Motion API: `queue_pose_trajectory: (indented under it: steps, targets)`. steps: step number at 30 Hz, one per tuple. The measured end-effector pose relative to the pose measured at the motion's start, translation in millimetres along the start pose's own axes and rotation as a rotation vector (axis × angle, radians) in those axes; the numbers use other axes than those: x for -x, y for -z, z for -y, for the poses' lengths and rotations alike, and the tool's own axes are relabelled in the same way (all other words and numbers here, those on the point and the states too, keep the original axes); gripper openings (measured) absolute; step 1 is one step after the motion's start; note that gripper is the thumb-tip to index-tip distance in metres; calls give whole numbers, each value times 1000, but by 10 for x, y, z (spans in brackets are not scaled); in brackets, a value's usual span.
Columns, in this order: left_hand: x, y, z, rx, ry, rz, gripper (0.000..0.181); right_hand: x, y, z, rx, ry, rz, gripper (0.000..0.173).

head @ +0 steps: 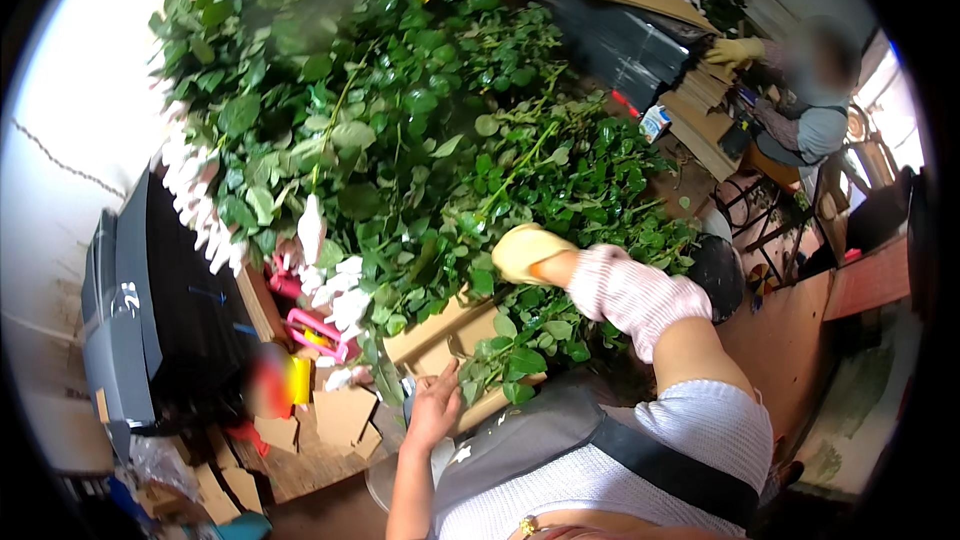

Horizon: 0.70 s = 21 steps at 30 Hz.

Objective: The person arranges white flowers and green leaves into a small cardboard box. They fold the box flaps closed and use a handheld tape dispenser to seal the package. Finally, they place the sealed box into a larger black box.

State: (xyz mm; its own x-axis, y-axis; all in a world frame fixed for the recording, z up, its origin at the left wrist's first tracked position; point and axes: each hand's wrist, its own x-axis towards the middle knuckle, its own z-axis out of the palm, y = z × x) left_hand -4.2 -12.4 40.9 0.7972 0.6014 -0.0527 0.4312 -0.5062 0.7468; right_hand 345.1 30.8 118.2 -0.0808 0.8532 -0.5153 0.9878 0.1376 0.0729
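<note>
A large heap of leafy rose stems (pixel 420 112) fills the space before me. My right hand (pixel 531 253), in a yellow glove, is at the near side of the heap against the leaves; its fingertips are partly hidden. My left hand (pixel 437 403) is bare. It lies beside leafy stems (pixel 517 364) over an open cardboard box (pixel 431 341), and whether it grips anything is unclear. One bud in a white ribbed sleeve (pixel 311 231) rests on the foliage. More white-sleeved buds (pixel 349 304) lie left of the box.
Dark stacked boxes (pixel 180 292) stand at left. Cardboard pieces (pixel 341 416), a pink-handled tool (pixel 319 334) and a yellow tape roll (pixel 301 381) lie on the wooden table (pixel 300 469). At upper right, a co-worker's gloved hand (pixel 731 52) touches cardboard (pixel 697 109) beside a black wrapped stack (pixel 622 37).
</note>
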Motion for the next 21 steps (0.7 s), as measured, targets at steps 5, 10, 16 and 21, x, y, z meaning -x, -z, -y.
queue_pose_trajectory:
  steps: [5, 10, 16, 21]
  targets:
    - [85, -41, 81, 36, 18, -17, 40, -1141, -417, -190, -672, -149, -640, 15]
    - [-117, -22, 46, 18, -56, 35, 40, -1577, -658, -732, -254, 51, -844, 12]
    - [22, -33, 7, 14, 9, -14, 39, -1009, -185, -658, -196, 167, -427, 27]
    - [33, -39, 19, 54, 23, -38, 34, -6, 829, -382, -399, 171, -332, 22]
